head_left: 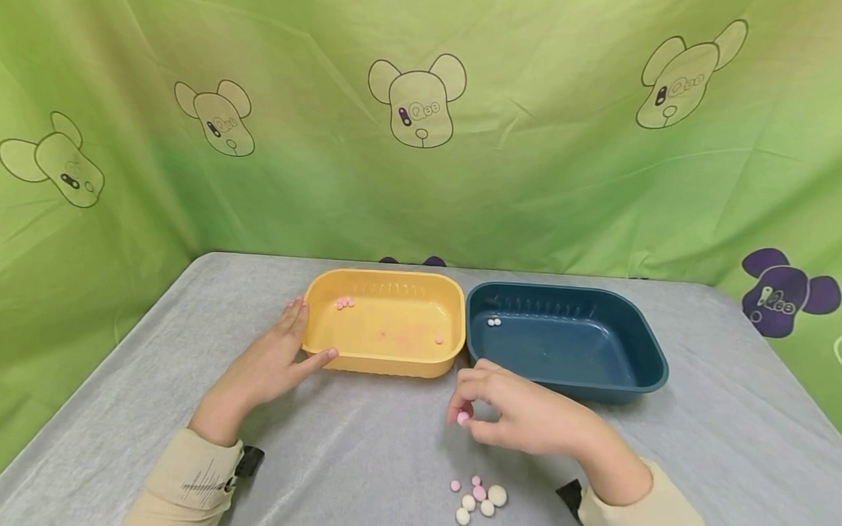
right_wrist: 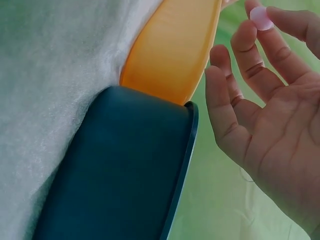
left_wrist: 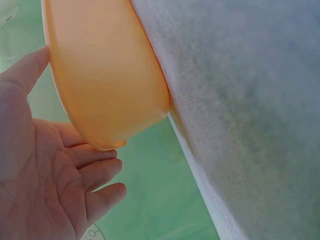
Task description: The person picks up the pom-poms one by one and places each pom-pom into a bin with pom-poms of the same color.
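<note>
Between the thumb and fingertip of my right hand [head_left: 527,412] is a small pink ball [right_wrist: 260,18], held above the table in front of the gap between two plastic basins. My left hand [head_left: 267,366] rests at the near left corner of the yellow basin [head_left: 382,365], thumb on the rim and fingers fairly straight along its side. Inside it lie a few pink balls [head_left: 345,302] at the back left and one pink ball [head_left: 439,340] at the right. Two small white balls [head_left: 494,322] sit in the dark blue basin [head_left: 564,357].
Near the table's front lies a loose cluster of pink balls [head_left: 479,493] and white balls [head_left: 497,495] in differing sizes. The basins stand side by side on a grey cloth-covered table [head_left: 359,446]. Behind the table hangs a green printed curtain [head_left: 313,174].
</note>
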Action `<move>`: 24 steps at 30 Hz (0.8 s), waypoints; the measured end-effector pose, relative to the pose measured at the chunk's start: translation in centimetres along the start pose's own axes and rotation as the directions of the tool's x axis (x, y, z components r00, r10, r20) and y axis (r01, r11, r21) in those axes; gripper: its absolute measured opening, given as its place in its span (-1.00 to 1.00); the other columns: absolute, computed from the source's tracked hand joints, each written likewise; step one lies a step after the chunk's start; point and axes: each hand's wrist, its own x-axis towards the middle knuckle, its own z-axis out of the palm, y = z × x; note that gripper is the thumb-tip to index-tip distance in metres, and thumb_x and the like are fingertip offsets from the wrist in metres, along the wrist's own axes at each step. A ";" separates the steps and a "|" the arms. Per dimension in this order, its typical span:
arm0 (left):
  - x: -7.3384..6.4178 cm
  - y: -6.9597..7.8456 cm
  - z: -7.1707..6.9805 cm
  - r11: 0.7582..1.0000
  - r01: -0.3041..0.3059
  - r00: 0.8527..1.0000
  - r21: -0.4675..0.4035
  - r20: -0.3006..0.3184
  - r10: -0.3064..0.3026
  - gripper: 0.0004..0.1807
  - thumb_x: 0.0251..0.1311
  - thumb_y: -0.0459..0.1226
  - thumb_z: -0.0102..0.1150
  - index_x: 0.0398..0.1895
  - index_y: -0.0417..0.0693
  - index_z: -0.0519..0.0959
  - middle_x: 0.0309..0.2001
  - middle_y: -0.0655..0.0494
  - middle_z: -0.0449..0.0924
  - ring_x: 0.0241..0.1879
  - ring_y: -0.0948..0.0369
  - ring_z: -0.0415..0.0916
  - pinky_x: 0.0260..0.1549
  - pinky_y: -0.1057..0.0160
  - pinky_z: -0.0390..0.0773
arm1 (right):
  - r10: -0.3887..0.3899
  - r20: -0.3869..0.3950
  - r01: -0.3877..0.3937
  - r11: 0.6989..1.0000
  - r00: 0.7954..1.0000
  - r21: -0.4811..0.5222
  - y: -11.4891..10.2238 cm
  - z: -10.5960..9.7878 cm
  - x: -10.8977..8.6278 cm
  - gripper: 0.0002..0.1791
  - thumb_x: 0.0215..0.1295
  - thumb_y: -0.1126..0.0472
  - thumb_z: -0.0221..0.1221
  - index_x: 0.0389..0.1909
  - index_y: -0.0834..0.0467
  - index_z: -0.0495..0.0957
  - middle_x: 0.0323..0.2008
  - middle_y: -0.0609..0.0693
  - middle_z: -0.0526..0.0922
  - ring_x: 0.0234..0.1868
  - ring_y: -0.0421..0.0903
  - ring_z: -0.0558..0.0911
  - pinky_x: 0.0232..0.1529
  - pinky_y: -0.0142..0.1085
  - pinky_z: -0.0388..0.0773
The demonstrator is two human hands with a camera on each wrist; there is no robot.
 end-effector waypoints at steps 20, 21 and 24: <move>0.1 -0.1 0.1 1.000 -0.002 1.000 -0.010 -0.002 0.002 0.07 0.37 0.25 -0.06 0.51 -0.48 -0.11 0.57 -0.34 -0.22 0.57 -0.19 -0.18 0.51 -0.16 0.02 | 0.019 -0.040 -0.018 1.000 0.999 0.024 1.1 -0.7 1.1 -0.83 0.32 0.30 0.17 -0.30 -0.05 0.64 -0.34 -0.30 0.51 -0.22 -0.24 0.40 -0.23 -0.38 0.43; 0.1 -0.1 0.1 1.000 -0.004 1.000 -0.009 -0.004 0.004 0.07 0.38 0.25 -0.06 0.51 -0.48 -0.11 0.56 -0.34 -0.21 0.57 -0.19 -0.18 0.51 -0.16 0.02 | 0.018 -0.043 -0.017 0.999 0.999 0.027 1.2 -0.8 1.2 -0.83 0.32 0.30 0.17 -0.29 -0.05 0.64 -0.34 -0.30 0.51 -0.22 -0.24 0.40 -0.24 -0.36 0.44; 0.1 -0.1 0.2 1.000 -0.007 1.000 -0.006 -0.011 0.007 0.07 0.38 0.25 -0.05 0.50 -0.49 -0.10 0.56 -0.34 -0.20 0.57 -0.20 -0.16 0.51 -0.16 0.02 | 0.027 -0.051 -0.026 0.999 0.998 0.036 1.5 -0.8 1.6 -0.85 0.33 0.30 0.17 -0.28 -0.03 0.65 -0.34 -0.28 0.52 -0.23 -0.22 0.40 -0.25 -0.34 0.45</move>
